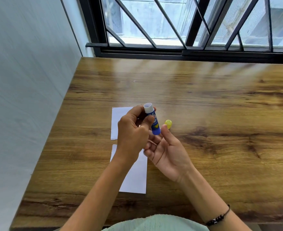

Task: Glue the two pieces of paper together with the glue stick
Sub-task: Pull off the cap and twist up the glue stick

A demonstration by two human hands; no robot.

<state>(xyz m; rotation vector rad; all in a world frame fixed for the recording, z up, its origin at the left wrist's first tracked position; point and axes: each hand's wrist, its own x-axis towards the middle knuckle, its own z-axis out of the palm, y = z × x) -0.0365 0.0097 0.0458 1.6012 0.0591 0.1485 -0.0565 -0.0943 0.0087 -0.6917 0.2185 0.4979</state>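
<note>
I see my left hand point(134, 130) pinching the uncapped glue stick point(152, 120) upright above two paper pieces point(120, 120) on the bench point(220, 114), my right hand point(167, 150) spread, palm up, touching its base, yellow cap point(168, 123) lying just beside.

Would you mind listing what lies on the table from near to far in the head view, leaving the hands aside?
Near paper → far paper → yellow cap, lying to the right of the papers. The glue stick is held above the table, so it is left out.
</note>
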